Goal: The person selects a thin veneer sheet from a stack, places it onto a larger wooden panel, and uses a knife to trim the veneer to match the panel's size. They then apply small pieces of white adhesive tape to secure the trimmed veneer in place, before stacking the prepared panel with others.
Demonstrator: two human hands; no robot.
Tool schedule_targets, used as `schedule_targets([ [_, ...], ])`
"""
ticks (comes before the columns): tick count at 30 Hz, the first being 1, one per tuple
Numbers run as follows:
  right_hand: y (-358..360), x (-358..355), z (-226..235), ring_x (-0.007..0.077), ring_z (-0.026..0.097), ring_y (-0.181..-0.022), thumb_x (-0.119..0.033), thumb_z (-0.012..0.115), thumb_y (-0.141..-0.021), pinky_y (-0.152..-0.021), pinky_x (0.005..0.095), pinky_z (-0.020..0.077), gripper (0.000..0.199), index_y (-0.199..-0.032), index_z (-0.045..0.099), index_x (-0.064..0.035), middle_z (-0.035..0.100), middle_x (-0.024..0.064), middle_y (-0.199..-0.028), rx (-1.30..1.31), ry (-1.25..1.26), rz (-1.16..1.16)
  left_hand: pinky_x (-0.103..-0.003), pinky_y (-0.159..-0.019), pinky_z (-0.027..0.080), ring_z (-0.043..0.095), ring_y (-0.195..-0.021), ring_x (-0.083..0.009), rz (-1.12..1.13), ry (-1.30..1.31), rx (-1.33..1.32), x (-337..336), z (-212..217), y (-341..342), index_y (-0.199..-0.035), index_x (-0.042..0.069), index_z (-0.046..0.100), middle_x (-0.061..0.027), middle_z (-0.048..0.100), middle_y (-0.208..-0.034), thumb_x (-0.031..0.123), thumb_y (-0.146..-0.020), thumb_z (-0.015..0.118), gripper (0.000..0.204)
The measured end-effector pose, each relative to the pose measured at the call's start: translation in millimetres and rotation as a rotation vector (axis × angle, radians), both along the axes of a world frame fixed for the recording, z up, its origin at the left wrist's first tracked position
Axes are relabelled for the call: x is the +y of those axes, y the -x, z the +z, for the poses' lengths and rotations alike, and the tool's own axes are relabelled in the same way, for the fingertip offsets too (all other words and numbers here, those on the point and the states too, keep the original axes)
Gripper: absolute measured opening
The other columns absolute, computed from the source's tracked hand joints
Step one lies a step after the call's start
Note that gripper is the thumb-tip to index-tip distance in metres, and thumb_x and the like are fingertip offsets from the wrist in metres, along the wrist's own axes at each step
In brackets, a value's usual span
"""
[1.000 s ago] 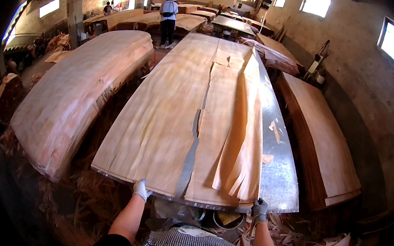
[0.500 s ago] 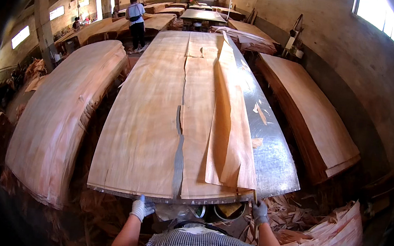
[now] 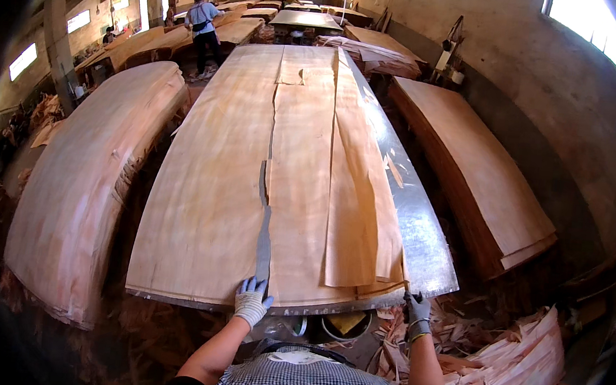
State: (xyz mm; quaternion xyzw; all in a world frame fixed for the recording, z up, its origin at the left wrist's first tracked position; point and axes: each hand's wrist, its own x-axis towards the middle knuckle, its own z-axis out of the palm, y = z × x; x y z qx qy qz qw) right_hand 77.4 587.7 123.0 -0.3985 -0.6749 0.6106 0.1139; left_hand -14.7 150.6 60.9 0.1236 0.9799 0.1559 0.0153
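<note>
My left hand [image 3: 251, 302], in a pale glove with bluish fingertips, lies with fingers spread on the near edge of a large wood veneer sheet [image 3: 201, 177], beside a long ragged gap showing grey. To the right, a narrower veneer strip [image 3: 364, 219] lies over the sheet, its middle raised in a long fold. My right hand [image 3: 418, 313], in a grey glove, is closed at the table's near edge by the strip's right corner. A thin dark thing shows at its fingertips; its kind cannot be made out. Beneath the veneer is a shiny metal-topped table [image 3: 429, 256].
Tall veneer stacks stand left [image 3: 84, 189] and right [image 3: 480, 170] of the table. Torn veneer scraps [image 3: 511, 368] cover the floor at lower right. A bucket [image 3: 346, 327] sits under the near edge. A person [image 3: 203, 28] stands at the far left among more stacks.
My left hand has moved right and up onto the veneer edge by the gap. The folded strip lies flatter and its near right part has shifted. My right hand has moved slightly right and up.
</note>
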Motion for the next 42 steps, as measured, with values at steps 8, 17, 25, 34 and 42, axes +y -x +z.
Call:
schedule_targets([
  [8,-6.1,38.3,-54.6,0.0099,0.045,-0.038,-0.018,0.066,-0.076,-0.036,0.0258,0.034,0.022,-0.063,0.058,-0.0027,0.052,0.001,-0.051,0.154,-0.237,-0.018,-0.044,-0.1,0.026,0.031,-0.12,-0.0316,-0.023,0.065,0.033,0.7,4.3,-3.6,-0.12,0.01,0.047,-0.013,0.036,-0.131,0.038,-0.072,0.059,0.057],
  [17,-6.9,56.3,-49.2,0.0253,0.055,-0.048,-0.029,0.061,-0.078,-0.044,0.0361,0.0408,0.025,-0.07,0.059,-0.0052,0.06,0.0122,-0.061,-0.002,-0.699,0.065,-0.044,-0.1,0.025,0.03,-0.122,-0.0326,-0.046,0.151,-0.062,-0.6,4.9,2.3,-0.122,0.009,0.045,-0.0138,0.034,-0.132,0.04,-0.073,0.058,0.06],
  [25,-67.7,62.8,-28.0,0.033,0.057,-0.062,-0.036,0.058,-0.078,-0.057,0.0397,0.0444,0.034,-0.073,0.061,-0.0019,0.059,0.0193,-0.068,-0.28,-0.696,0.198,-0.048,-0.099,0.026,0.03,-0.121,-0.0334,0.072,0.111,-0.061,-7.3,-1.4,-1.4,-0.12,0.009,0.045,-0.0136,0.033,-0.132,0.036,-0.072,0.058,0.056],
  [34,-72.7,90.1,-19.6,0.0214,0.058,-0.054,-0.038,0.061,-0.077,-0.051,0.0339,0.043,0.037,-0.078,0.063,-0.0005,0.059,0.0136,-0.061,-0.153,-0.595,0.147,-0.048,-0.103,0.014,0.022,-0.127,-0.0337,-0.231,0.188,-0.044,68.2,18.9,-18.8,-0.13,0.015,0.036,-0.0108,0.026,-0.139,0.043,-0.074,0.056,0.066],
  [42,-115.4,149.6,-62.6,0.0285,0.058,-0.054,-0.041,0.061,-0.075,-0.051,0.0365,0.0434,0.04,-0.072,0.063,-0.001,0.058,0.0154,-0.058,-0.386,-0.695,0.021,-0.048,-0.102,0.016,0.022,-0.127,-0.0341,-0.302,0.224,-0.023,75.9,17.5,-15.6,-0.132,0.014,0.033,-0.0116,0.023,-0.14,0.044,-0.074,0.057,0.069],
])
